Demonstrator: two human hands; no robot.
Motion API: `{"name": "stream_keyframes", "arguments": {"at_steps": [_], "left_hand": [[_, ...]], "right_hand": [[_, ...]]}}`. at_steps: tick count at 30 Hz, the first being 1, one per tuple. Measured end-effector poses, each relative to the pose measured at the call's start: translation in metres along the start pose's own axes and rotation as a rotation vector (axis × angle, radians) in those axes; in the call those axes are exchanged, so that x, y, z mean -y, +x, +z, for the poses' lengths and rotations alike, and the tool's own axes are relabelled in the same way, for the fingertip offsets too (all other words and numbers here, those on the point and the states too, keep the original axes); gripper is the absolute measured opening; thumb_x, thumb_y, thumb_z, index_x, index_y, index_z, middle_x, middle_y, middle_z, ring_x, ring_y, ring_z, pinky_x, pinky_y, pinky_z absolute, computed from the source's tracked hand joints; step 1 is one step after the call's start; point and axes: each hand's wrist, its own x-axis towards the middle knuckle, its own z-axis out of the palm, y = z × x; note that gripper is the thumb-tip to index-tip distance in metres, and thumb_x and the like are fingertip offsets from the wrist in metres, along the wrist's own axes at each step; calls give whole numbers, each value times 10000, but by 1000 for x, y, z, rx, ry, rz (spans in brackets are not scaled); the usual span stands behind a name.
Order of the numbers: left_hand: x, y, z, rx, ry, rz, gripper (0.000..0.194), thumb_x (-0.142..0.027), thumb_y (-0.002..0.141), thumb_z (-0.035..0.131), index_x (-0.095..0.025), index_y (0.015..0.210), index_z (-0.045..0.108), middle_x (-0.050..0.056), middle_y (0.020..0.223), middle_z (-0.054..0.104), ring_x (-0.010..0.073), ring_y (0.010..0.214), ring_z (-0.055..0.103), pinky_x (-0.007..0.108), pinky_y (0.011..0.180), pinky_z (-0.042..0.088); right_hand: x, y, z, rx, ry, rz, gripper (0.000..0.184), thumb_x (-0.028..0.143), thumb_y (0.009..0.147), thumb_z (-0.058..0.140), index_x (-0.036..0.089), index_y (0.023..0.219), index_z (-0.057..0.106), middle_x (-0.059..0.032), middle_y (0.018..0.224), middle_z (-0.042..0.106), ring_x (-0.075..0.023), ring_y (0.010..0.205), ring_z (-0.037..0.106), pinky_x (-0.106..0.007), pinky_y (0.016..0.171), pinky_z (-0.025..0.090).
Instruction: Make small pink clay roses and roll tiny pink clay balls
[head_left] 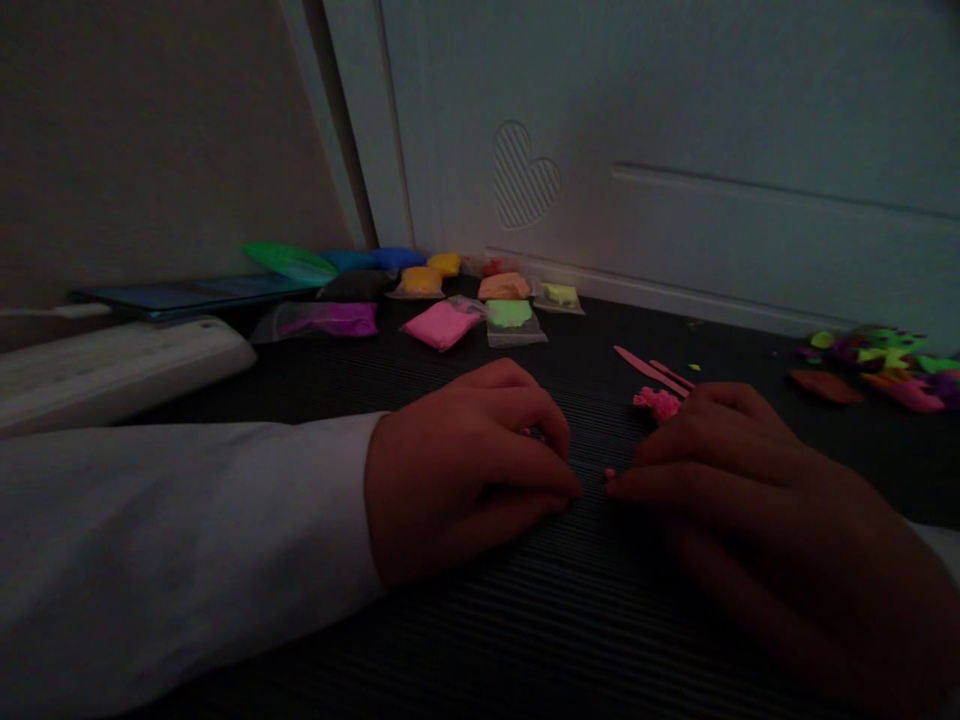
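My left hand [469,465] rests on the dark ribbed tabletop, fingers curled and the thumb tip pressed against the index finger. A small pinkish bit shows behind its curled fingers, too dim to name. Opposite it, my right hand [757,510] is closed, and a tiny pink clay ball [610,474] sits at its fingertips. Its thumb is mostly hidden. Just beyond the right knuckles lies a bumpy pink clay piece [657,403], partly covered by the hand. Two pink modelling tools, a knife [646,368] and a thinner stick [670,374], lie behind it.
Bags of coloured clay, among them pink [442,324], green [510,314] and purple [330,319], lie along the back. A white power strip [127,365] and a tablet-like device [195,293] stand left. Colourful clay pieces [892,358] lie far right. A white panel [675,120] rises behind.
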Motion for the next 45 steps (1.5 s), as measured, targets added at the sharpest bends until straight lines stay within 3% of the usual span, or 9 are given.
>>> {"name": "stream_keyframes", "arguments": {"at_steps": [9, 13, 21, 24, 27, 30, 32, 35, 45], "left_hand": [[7, 2, -6, -161, 132, -176, 217, -131, 711, 442, -171, 808, 632, 25, 819, 578, 151, 813, 490, 312, 760, 358], [11, 4, -6, -159, 144, -201, 216, -134, 703, 440, -164, 794, 633, 27, 801, 584, 160, 811, 492, 323, 758, 362], [10, 3, -5, -141, 131, -206, 216, -128, 707, 440, -162, 795, 634, 27, 801, 585, 151, 784, 499, 303, 719, 371], [9, 3, -6, -137, 138, -213, 214, -122, 703, 446, -165, 799, 632, 22, 807, 586, 146, 783, 502, 296, 720, 370], [8, 3, -6, -131, 125, -223, 213, -127, 705, 444, -165, 794, 633, 23, 807, 586, 147, 787, 501, 297, 720, 373], [8, 3, -5, -136, 123, -225, 211, -140, 711, 439, -171, 792, 631, 21, 806, 584, 144, 780, 502, 293, 714, 376], [8, 3, -5, -138, 128, -215, 209, -142, 711, 440, -175, 794, 630, 18, 805, 586, 140, 780, 503, 287, 715, 377], [8, 3, -5, -132, 131, -211, 206, -144, 708, 445, -176, 794, 630, 17, 806, 586, 140, 786, 504, 284, 720, 378], [7, 3, -5, -125, 125, -215, 205, -149, 713, 447, -179, 791, 634, 21, 802, 585, 148, 779, 505, 283, 696, 385]], "right_hand": [[8, 3, 7, 29, -185, 25, 357, 201, 711, 455, 307, 1029, 577, -7, 869, 542, -186, 770, 445, -420, 748, 290], [8, 5, 9, 82, -245, 34, 405, 242, 696, 454, 366, 1073, 535, -13, 910, 534, -207, 797, 446, -457, 752, 289], [9, 5, 6, -19, -215, -92, 350, 183, 669, 494, 365, 941, 618, -16, 865, 577, -197, 743, 478, -443, 692, 325], [8, 4, 6, 33, -204, -46, 354, 224, 685, 497, 328, 1011, 588, -13, 936, 558, -195, 807, 470, -447, 740, 302], [8, 2, 6, 5, -184, -23, 306, 224, 693, 497, 287, 970, 612, -8, 907, 563, -183, 792, 467, -423, 723, 309], [8, 1, 5, -16, -162, -98, 263, 194, 686, 503, 307, 879, 641, 8, 871, 578, -176, 760, 477, -421, 709, 311], [8, 2, 6, -3, -162, -123, 285, 213, 683, 510, 326, 918, 624, 13, 916, 570, -179, 790, 479, -424, 734, 304], [8, 1, 7, 27, -170, -45, 329, 251, 699, 504, 305, 1015, 581, 2, 978, 547, -187, 853, 463, -414, 763, 300], [5, -4, 2, 7, -114, 74, 254, 249, 740, 487, 304, 970, 579, 17, 972, 507, -159, 862, 444, -338, 712, 354]]}}
